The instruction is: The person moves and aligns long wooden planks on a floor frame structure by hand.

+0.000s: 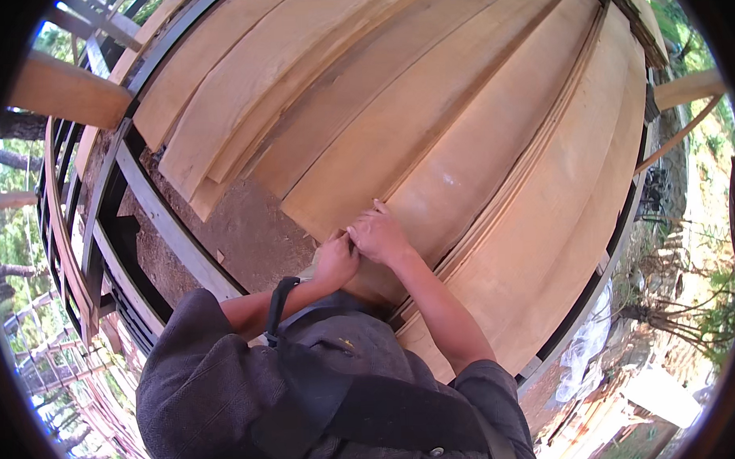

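Long, thin wood veneer sheets lie side by side and overlapping in front of me. My left hand point(336, 260) and my right hand point(377, 234) meet close to my body, at the near left edge of one smooth veneer sheet point(470, 163). Curled fingers of both hands close on that edge, the right hand a little farther out than the left. Their fingertips are partly hidden. Left of this sheet lies another flat veneer sheet point(381, 168), its near end just beyond my hands.
A layered veneer stack point(560, 190) lies to the right, more curved sheets point(249, 96) to the far left. Dark metal framing point(177, 228) and a brown dirt-covered surface point(258, 229) are at left. A wooden post point(71, 90) juts in. Clear plastic point(586, 343) hangs lower right.
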Tool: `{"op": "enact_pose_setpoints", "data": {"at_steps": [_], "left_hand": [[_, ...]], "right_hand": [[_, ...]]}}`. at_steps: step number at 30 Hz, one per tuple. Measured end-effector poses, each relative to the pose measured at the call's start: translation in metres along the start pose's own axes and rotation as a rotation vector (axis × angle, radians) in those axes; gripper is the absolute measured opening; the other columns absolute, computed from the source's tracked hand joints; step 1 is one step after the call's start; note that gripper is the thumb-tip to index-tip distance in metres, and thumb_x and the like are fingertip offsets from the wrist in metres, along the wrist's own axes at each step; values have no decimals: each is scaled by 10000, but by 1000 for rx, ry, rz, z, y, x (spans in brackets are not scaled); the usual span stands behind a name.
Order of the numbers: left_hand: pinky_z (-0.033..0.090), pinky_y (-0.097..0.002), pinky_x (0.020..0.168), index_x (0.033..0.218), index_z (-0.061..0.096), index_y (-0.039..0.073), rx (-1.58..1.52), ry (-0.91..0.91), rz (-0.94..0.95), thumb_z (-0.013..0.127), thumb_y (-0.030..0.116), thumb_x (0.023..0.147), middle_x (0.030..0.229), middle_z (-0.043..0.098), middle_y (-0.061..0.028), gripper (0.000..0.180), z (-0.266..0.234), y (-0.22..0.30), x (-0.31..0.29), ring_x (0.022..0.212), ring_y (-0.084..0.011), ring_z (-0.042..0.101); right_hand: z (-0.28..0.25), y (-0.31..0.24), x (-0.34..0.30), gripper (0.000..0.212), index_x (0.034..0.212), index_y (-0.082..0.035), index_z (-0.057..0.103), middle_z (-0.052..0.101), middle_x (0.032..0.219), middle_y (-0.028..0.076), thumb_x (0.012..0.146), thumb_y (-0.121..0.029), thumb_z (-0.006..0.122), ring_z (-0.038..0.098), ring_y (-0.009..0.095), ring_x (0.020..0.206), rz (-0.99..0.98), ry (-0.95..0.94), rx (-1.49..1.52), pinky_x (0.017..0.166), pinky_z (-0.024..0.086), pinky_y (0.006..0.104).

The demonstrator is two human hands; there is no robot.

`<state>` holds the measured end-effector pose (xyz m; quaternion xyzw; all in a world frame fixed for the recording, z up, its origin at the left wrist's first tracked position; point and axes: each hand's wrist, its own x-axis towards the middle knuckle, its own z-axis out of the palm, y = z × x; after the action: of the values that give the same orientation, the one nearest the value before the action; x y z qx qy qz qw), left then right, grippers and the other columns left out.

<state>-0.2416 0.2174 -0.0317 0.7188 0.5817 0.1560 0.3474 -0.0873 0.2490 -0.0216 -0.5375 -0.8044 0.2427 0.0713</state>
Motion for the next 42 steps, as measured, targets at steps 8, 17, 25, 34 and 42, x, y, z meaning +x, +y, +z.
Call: {"op": "enact_pose_setpoints", "data": {"at_steps": [8,17,25,34,42], "left_hand": [[545,-481,824,1042,673,-36,-258,-24,-125,637,201,896,974,705,-246,280,-14,-23,11,901,-410,690],[562,-380,757,1066,677,-4,-677,-179,-663,643,307,935,898,726,-115,338,-42,-170,24,811,-238,702],[541,-383,811,1142,643,45,-735,-541,-539,587,355,1004,1011,706,-81,344,-72,-218,14,896,-196,693],[536,-460,957,1256,527,65,-1182,-352,-757,617,352,1010,1165,658,-145,389,-64,-171,42,1111,-318,660],[512,-460,964,1290,518,103,-1276,-44,-981,638,361,1003,1208,625,-131,405,-42,-150,51,1143,-303,622]], "right_hand": [[-11,-17,-1,284,1063,-59,725,714,1118,154,990,-271,552,637,314,1142,69,62,-50,1127,368,518],[-26,-143,-82,430,1360,-11,599,631,1365,154,985,-219,635,604,262,1252,312,197,761,1087,432,376],[-9,-151,-53,478,1404,8,556,615,1388,132,1007,-253,618,577,211,1285,424,-51,1430,1109,423,354],[-37,-124,0,480,1385,-27,578,686,1273,162,961,-234,661,651,246,1192,363,-110,1111,1045,485,364],[-55,-87,19,453,1365,-47,598,695,1264,151,944,-198,664,673,271,1162,238,-91,1057,996,512,388]]}}
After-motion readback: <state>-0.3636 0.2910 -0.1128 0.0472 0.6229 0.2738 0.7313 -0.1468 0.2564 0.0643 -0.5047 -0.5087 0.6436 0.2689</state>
